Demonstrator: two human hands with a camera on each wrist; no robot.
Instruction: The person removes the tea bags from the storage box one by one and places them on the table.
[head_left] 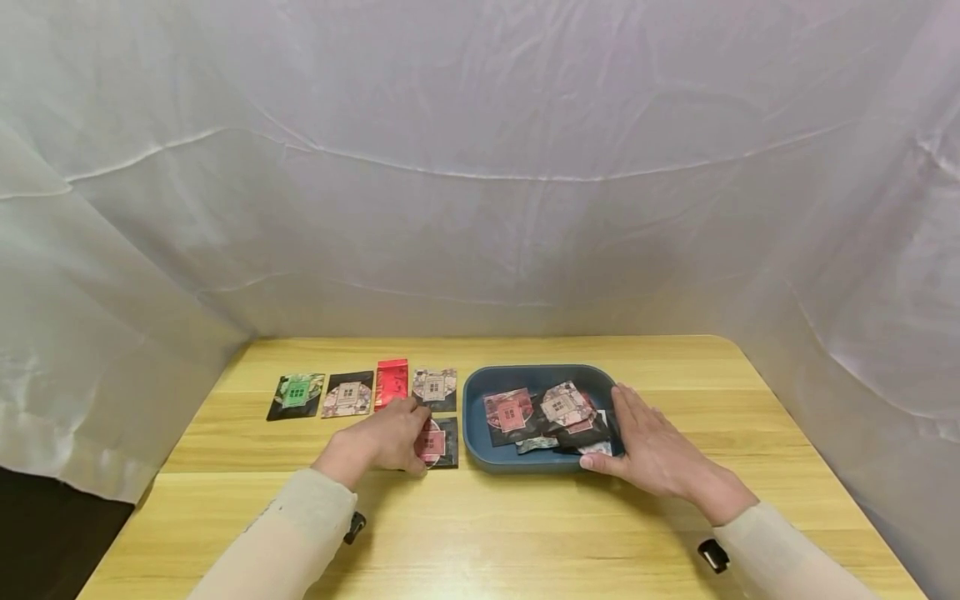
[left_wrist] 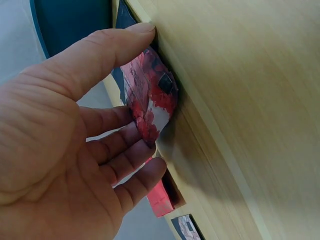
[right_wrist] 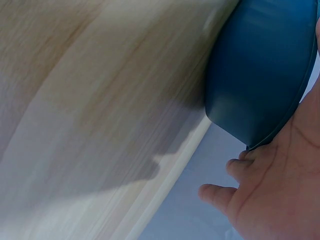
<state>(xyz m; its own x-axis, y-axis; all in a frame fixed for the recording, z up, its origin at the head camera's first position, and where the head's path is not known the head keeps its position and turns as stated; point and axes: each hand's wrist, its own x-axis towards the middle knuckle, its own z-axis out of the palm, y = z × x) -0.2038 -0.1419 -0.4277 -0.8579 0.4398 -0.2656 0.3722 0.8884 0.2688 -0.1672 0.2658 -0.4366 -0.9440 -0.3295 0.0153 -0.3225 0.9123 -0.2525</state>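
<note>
My left hand [head_left: 384,437] holds a black sachet with a pink-red label [head_left: 447,442] by its edges, low over the table just left of the blue bin [head_left: 517,465]. In the left wrist view, thumb and fingers are on opposite edges of the sachet [left_wrist: 155,97], which looks bowed. My right hand [head_left: 660,450] rests against the bin's right end, thumb over the near rim and fingers fairly straight along the side. Several sachets [head_left: 508,414] lie loosely overlapping inside the bin. The right wrist view shows the bin's outer wall [right_wrist: 260,65] beside the palm.
A row behind and left of my left hand holds a green-label sachet [head_left: 296,396], a pale floral sachet [head_left: 348,394], a shiny red packet [head_left: 392,382] and another floral sachet [head_left: 435,388]. Grey-white cloth [head_left: 480,250] hangs behind the wooden table [head_left: 465,533].
</note>
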